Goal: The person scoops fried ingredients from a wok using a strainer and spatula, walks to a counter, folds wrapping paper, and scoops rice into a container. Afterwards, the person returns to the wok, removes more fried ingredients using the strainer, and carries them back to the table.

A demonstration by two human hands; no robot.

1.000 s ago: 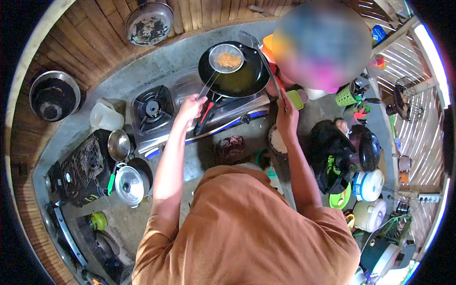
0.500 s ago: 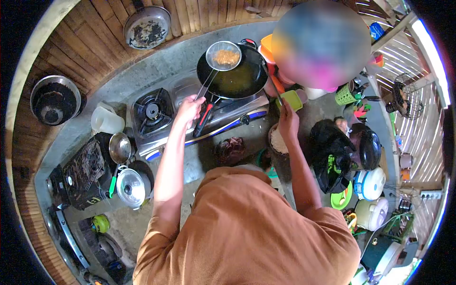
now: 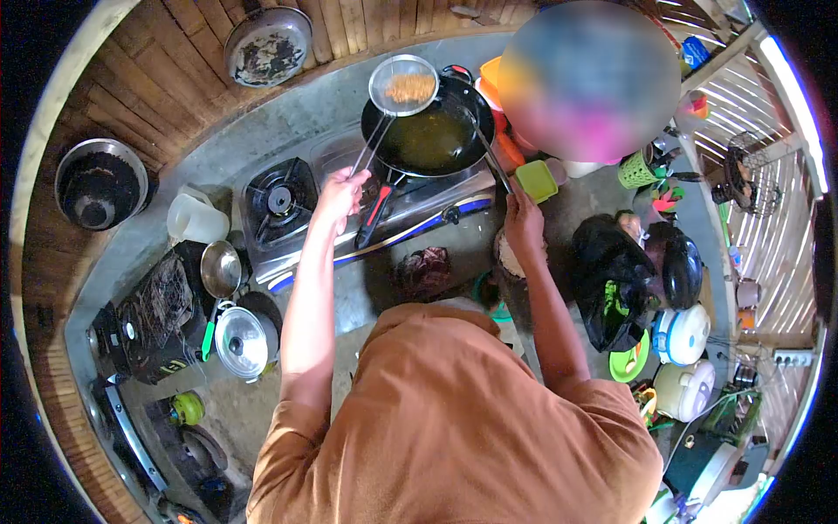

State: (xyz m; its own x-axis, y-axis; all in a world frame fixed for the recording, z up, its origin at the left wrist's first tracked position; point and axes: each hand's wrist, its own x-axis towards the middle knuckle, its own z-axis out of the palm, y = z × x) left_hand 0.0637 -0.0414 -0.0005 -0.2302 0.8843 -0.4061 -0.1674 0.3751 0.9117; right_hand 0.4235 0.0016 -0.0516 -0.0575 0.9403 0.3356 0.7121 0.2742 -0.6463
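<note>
My left hand (image 3: 340,196) is closed on the handle of a round wire strainer (image 3: 402,86). Golden-brown bits of food (image 3: 410,87) lie in the strainer, which is over the far left rim of a black wok (image 3: 428,140). Oil shows in the wok, which sits on the right side of the gas stove (image 3: 297,240); its red and black handle (image 3: 375,214) points toward me. In my right hand (image 3: 524,217) is the handle of a long metal utensil (image 3: 494,159), whose far end reaches into the wok's right side.
An unlit burner (image 3: 281,199) is left of the wok. A green container (image 3: 537,181) and a bowl of white grains (image 3: 509,255) stand to the right, near a black plastic bag (image 3: 607,279). A lidded pot (image 3: 241,342) and a white jug (image 3: 196,217) are at the left.
The strainer has moved up and left, from over the wok to its far left rim. The utensil has swung down and left, so its end is now in the wok.
</note>
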